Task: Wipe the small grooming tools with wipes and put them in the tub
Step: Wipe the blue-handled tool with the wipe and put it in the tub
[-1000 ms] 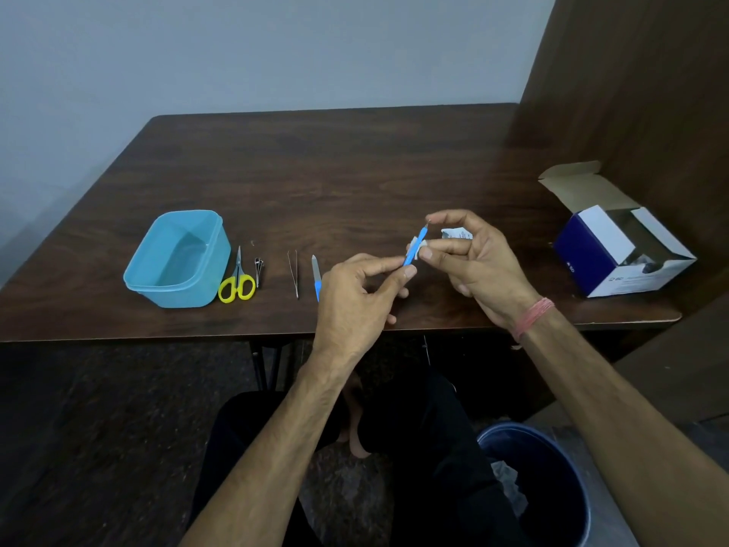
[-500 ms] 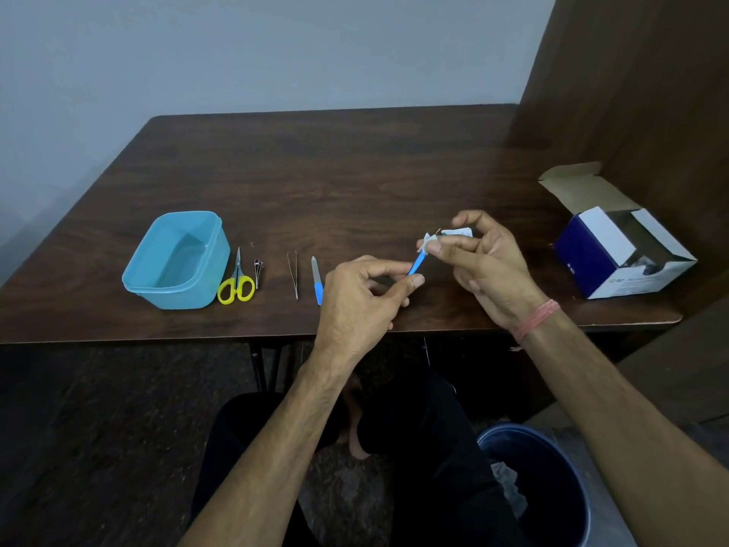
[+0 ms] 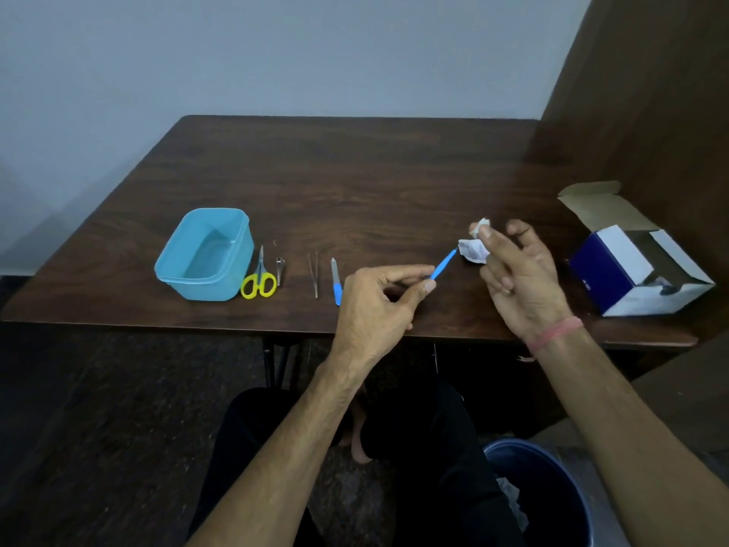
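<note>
My left hand [image 3: 374, 305] pinches the near end of a thin blue tool [image 3: 443, 264] between thumb and forefinger, slanting it up to the right. My right hand [image 3: 520, 278] pinches a crumpled white wipe [image 3: 473, 250] at the tool's far tip. On the dark wooden table [image 3: 355, 183] lie yellow-handled scissors [image 3: 258, 280], a small nail clipper [image 3: 279, 266], metal tweezers [image 3: 314, 272] and a blue-handled file [image 3: 335, 280], all in a row. The light blue tub [image 3: 169, 270] stands at the left end of that row with nothing visible inside.
An open blue and white cardboard box [image 3: 639, 266] sits at the table's right end beside a brown wall panel [image 3: 651, 92]. A blue bin [image 3: 552, 491] with crumpled white paper stands on the floor by my right knee.
My right hand has slid the wipe along the blue tool from its middle out to the far tip, moving right and away. My left hand keeps its pinch on the near end.
</note>
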